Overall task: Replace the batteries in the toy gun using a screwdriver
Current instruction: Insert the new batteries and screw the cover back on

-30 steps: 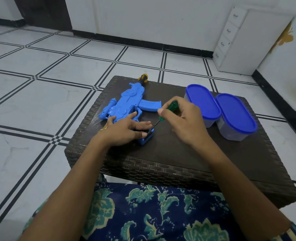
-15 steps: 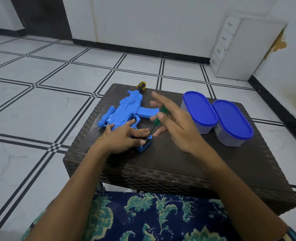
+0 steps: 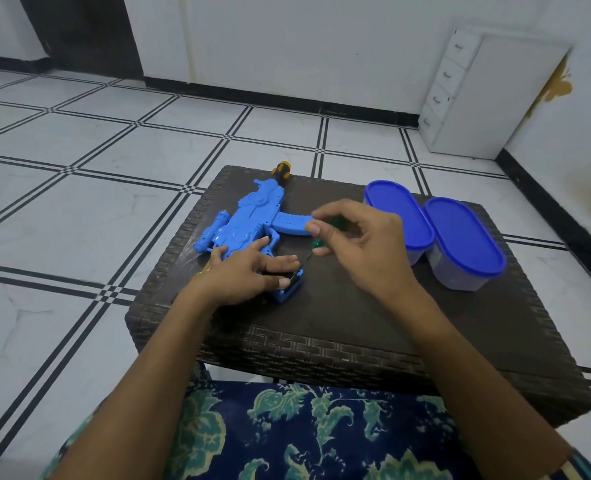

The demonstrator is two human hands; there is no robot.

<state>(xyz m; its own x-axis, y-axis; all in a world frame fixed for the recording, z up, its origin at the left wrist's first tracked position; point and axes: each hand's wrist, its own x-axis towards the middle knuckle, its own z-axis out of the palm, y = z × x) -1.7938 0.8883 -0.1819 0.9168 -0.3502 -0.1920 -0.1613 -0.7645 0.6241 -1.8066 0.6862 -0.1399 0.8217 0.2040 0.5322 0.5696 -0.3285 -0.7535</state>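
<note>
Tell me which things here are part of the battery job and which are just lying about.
In use: blue toy gun, held down under the left hand; green-handled screwdriver, pinched in the right hand, tip at the gun's grip.
Lying about: two blue-lidded containers on the wicker table; white drawer unit by the wall.

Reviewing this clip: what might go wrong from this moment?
1. The screwdriver tip sits right beside the left hand, whose fingers press on the toy gun grip; a slip might jab them.
2. The right hand only pinches the handle at its fingertips, so the tip may skip off.
3. A loosened screw could vanish into the woven table.
</note>
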